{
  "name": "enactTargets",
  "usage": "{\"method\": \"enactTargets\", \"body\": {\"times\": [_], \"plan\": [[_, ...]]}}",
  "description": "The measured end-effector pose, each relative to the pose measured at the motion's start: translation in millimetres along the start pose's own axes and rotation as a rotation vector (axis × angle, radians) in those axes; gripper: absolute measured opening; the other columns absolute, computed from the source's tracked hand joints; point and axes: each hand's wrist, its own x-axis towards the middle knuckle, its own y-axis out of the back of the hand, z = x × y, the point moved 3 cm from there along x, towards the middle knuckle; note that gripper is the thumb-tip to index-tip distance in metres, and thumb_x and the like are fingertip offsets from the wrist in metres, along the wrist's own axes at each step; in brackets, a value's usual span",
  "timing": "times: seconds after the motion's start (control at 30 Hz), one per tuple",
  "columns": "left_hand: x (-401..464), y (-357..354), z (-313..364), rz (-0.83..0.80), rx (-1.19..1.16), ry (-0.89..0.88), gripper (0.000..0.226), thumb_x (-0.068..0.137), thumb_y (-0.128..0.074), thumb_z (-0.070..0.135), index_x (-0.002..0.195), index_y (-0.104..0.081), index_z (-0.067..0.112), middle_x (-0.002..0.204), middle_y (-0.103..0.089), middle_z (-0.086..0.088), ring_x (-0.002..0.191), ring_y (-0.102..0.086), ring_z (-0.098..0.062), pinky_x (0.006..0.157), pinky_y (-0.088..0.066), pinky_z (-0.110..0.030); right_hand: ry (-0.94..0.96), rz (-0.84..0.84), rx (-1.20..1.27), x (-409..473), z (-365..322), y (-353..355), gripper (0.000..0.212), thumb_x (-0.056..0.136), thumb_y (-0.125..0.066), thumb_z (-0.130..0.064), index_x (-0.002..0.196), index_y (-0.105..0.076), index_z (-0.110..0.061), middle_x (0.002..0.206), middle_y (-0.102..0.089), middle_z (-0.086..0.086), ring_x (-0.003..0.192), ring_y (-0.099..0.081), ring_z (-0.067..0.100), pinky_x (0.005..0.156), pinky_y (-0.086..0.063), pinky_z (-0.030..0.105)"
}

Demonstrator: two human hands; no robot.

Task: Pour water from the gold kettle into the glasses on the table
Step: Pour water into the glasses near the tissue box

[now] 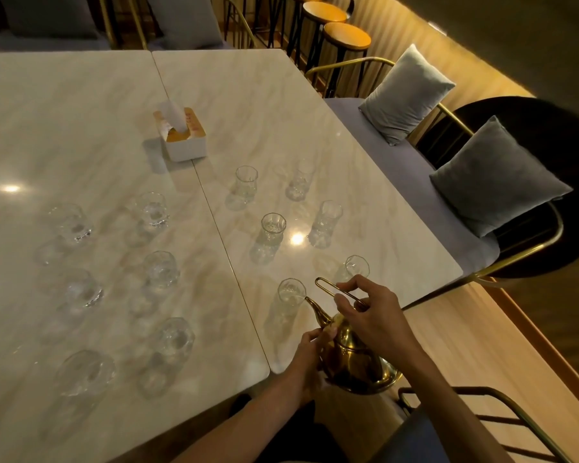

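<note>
The left hand (310, 354) sits nearest, its fingers (330, 329) curled narrow against the neck of the shiny gold metal kettle (355, 357), touching and steadying it, not carrying it. The right hand (376, 315) does the carrying: its fingers are closed around the thin looped gold wire handle (328, 287), holding the kettle tipped to the left above the near edge of the pale marble desk (248, 105). That two-handed hold likely keeps the long curved spout (315, 307) from swinging; the spout tip rests just at the rim of the near clear ribbed glass (290, 295). Whether water is running cannot be told.

Out from there, a second glass (356, 266) stands just beyond the right hand, with four more (271, 228) in pairs farther off. Six rounder clear tumblers (161, 267) form two columns on the left, spaced apart, probably so each can be reached with the spout. A white tissue box (183, 137) sits far, near the desk's centre seam.
</note>
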Motion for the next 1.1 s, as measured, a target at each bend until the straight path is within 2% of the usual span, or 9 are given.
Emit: {"method": "enactTargets", "body": {"times": [0.17,0.23,0.3,0.43,0.53,0.7,0.8,0.87,1.1], "plan": [[-2.0,-0.9,-0.5,0.004,0.009,0.022,0.073,0.079,-0.079,0.039,0.138,-0.042,0.021,0.132,-0.048,-0.011,0.112,-0.051,-0.033,0.079,-0.055,-0.054,0.009,0.004,0.001,-1.7,0.0,1.4,0.012,0.093,-0.069,-0.033,0.105,-0.067,-0.033,0.069,-0.069,-0.002,0.065,-0.068,0.015,0.068,-0.058,0.032],[-0.6,-0.3,-1.7,0.001,0.012,0.032,0.07,0.08,-0.078,0.038,0.137,-0.042,0.021,0.13,-0.048,-0.011,0.111,-0.051,-0.033,0.088,-0.052,-0.058,0.007,0.003,0.004,-3.0,-0.3,2.2,0.012,0.093,-0.069,-0.033,0.104,-0.067,-0.034,0.069,-0.07,0.0,0.068,-0.069,0.02,0.068,-0.059,0.034],[-0.7,0.0,-2.8,-0.003,0.029,0.037,0.069,0.08,-0.078,0.038,0.136,-0.042,0.021,0.132,-0.048,-0.012,0.114,-0.05,-0.034,0.091,-0.05,-0.059,0.011,0.005,0.007,-4.3,-0.5,2.9,0.011,0.093,-0.069,-0.032,0.104,-0.067,-0.034,0.066,-0.068,0.0,0.063,-0.067,0.015,0.066,-0.057,0.034],[-3.8,-0.3,-3.0,0.003,0.031,0.042,0.069,0.08,-0.078,0.04,0.137,-0.042,0.023,0.131,-0.047,-0.011,0.115,-0.048,-0.034,0.073,-0.054,-0.052,0.018,0.008,0.007,-6.0,-0.9,2.6,0.012,0.093,-0.069,-0.029,0.106,-0.068,-0.03,0.058,-0.062,-0.007,0.054,-0.06,0.001,0.061,-0.052,0.024],[-4.9,-0.7,-2.8,0.004,0.025,0.036,0.074,0.076,-0.081,0.042,0.137,-0.043,0.024,0.135,-0.049,-0.011,0.116,-0.052,-0.035,0.073,-0.056,-0.053,0.021,0.01,-0.005,-5.9,-0.1,1.4,0.013,0.093,-0.069,-0.03,0.106,-0.068,-0.03,0.056,-0.06,-0.01,0.051,-0.058,0.0,0.059,-0.05,0.024],[-5.6,-0.7,-2.6,0.0,0.025,0.027,0.085,0.064,-0.088,0.047,0.134,-0.046,0.025,0.138,-0.048,-0.013,0.123,-0.05,-0.039,0.081,-0.056,-0.059,0.024,0.012,-0.024,-5.1,-0.2,1.0,0.015,0.093,-0.069,-0.033,0.108,-0.068,-0.033,0.071,-0.068,-0.007,0.061,-0.066,0.008,0.062,-0.055,0.029],[-7.2,-2.3,-1.1,-0.003,0.023,0.021,0.077,0.073,-0.082,0.044,0.136,-0.043,0.024,0.136,-0.048,-0.011,0.116,-0.052,-0.035,0.072,-0.057,-0.052,0.028,0.014,-0.025,-3.9,0.1,1.1,0.015,0.093,-0.069,-0.034,0.108,-0.068,-0.034,0.075,-0.072,-0.002,0.068,-0.07,0.017,0.068,-0.059,0.035],[-7.3,-3.3,-0.7,-0.012,0.022,0.019,0.073,0.077,-0.078,0.041,0.137,-0.042,0.022,0.133,-0.048,-0.01,0.108,-0.053,-0.031,0.065,-0.055,-0.048,0.031,0.012,-0.027,-3.1,0.4,1.1,0.015,0.093,-0.069,-0.033,0.108,-0.068,-0.033,0.075,-0.072,-0.003,0.067,-0.07,0.015,0.067,-0.058,0.032],[-5.5,-3.5,-0.3,-0.051,0.023,0.02,0.072,0.078,-0.077,0.04,0.138,-0.041,0.021,0.134,-0.047,-0.01,0.106,-0.052,-0.03,0.066,-0.054,-0.047,0.023,0.0,-0.042,0.4,-0.9,2.0,0.018,0.094,-0.069,-0.032,0.112,-0.068,-0.031,0.081,-0.072,-0.009,0.07,-0.07,0.007,0.066,-0.053,0.022]]}}
